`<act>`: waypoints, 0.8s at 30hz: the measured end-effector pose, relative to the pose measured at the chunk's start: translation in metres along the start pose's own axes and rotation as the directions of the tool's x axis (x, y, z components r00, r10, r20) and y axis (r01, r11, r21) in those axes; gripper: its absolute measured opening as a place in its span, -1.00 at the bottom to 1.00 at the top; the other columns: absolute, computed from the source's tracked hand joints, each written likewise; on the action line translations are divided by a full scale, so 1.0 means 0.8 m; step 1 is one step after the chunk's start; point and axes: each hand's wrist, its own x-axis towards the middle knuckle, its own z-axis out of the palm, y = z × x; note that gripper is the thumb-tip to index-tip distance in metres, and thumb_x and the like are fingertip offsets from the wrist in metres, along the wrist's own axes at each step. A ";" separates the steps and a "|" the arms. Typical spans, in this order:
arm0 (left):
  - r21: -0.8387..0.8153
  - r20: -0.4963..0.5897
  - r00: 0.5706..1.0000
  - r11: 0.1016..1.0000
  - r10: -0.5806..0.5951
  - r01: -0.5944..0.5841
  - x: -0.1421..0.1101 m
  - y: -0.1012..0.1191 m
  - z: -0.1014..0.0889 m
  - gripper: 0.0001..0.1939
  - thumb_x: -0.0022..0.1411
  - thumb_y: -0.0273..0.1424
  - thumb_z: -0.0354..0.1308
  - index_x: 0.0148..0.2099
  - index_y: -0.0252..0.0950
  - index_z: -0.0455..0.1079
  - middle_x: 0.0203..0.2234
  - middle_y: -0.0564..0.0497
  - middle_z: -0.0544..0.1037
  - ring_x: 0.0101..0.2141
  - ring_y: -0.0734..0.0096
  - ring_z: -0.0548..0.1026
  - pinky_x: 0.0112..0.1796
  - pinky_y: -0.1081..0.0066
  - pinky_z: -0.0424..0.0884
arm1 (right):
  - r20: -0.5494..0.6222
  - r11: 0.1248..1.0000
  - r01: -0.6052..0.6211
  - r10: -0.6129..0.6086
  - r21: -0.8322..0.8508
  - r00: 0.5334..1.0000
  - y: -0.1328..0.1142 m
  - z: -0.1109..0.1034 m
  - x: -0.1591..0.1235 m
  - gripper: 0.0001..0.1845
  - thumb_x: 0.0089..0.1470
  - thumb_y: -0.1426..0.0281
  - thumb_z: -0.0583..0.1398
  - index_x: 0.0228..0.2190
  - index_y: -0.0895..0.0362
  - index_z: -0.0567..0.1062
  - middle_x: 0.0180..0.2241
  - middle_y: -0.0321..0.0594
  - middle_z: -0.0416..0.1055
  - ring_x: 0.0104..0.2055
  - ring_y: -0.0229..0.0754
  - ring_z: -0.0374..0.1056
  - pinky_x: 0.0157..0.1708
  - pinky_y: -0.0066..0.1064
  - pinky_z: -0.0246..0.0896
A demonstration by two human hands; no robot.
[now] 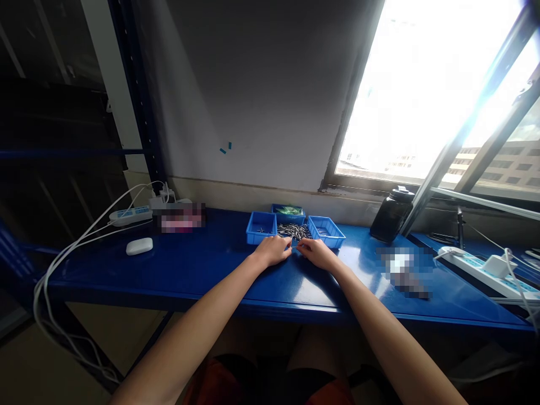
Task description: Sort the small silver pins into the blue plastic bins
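Note:
My left hand and my right hand meet above the front of the blue table, each with the fingers pinched closed. Between their fingertips runs a small thin metal piece, too tiny to name. Just behind it lies a heap of slender shiny metal pieces. A blue bin with a few such pieces stands left of the heap, and another blue bin with a few thin pieces stands right. The back bin holds green-looking plastic bags.
The blue tabletop ends at a front edge near my forearms. At left are a white case, a power strip and loose cables. To the right stand a black bottle, a blurred item and another power strip.

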 end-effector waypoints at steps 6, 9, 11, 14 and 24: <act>0.009 0.010 1.000 1.000 0.005 -0.005 0.000 0.000 0.004 -0.75 0.16 -0.23 -0.10 -0.24 -0.25 0.31 -0.42 -0.05 0.47 -0.39 0.27 0.44 -0.41 0.41 0.28 | -0.004 1.000 0.006 -0.006 -0.009 1.000 -0.001 -0.001 0.000 -0.73 0.03 0.25 0.03 -0.39 0.13 0.44 -0.62 -0.30 0.35 -0.57 -0.31 0.22 -0.52 -0.52 0.05; 0.008 -0.006 1.000 1.000 0.007 -0.007 0.001 0.000 0.004 -0.75 0.16 -0.24 -0.09 -0.24 -0.24 0.31 -0.42 -0.05 0.48 -0.38 0.26 0.44 -0.40 0.40 0.28 | -0.006 1.000 0.005 -0.005 -0.012 1.000 -0.001 -0.001 0.000 -0.73 0.03 0.25 0.03 -0.38 0.13 0.44 -0.61 -0.29 0.35 -0.56 -0.31 0.22 -0.51 -0.52 0.06; 0.005 -0.009 1.000 1.000 0.007 -0.007 0.001 -0.001 0.004 -0.75 0.16 -0.23 -0.10 -0.24 -0.24 0.31 -0.42 -0.05 0.48 -0.39 0.26 0.44 -0.41 0.41 0.28 | -0.006 1.000 0.003 -0.003 -0.014 1.000 0.000 0.000 0.000 -0.73 0.03 0.25 0.03 -0.38 0.13 0.45 -0.61 -0.29 0.35 -0.56 -0.31 0.22 -0.51 -0.52 0.06; 0.001 -0.004 1.000 1.000 0.005 -0.005 0.001 0.000 0.004 -0.74 0.16 -0.24 -0.11 -0.24 -0.24 0.31 -0.42 -0.05 0.48 -0.38 0.27 0.44 -0.40 0.41 0.28 | -0.002 1.000 -0.001 0.001 -0.015 1.000 0.000 0.000 0.000 -0.73 0.03 0.26 0.03 -0.38 0.14 0.45 -0.60 -0.28 0.35 -0.55 -0.31 0.23 -0.51 -0.52 0.07; 0.007 -0.010 1.000 1.000 0.007 -0.006 0.000 0.001 0.000 -0.76 0.17 -0.25 -0.12 -0.22 -0.25 0.28 -0.42 -0.04 0.48 -0.39 0.28 0.44 -0.40 0.42 0.28 | -0.001 1.000 0.003 -0.003 -0.014 1.000 0.001 0.001 0.001 -0.73 0.02 0.25 0.03 -0.38 0.13 0.45 -0.61 -0.29 0.35 -0.55 -0.30 0.23 -0.50 -0.51 0.08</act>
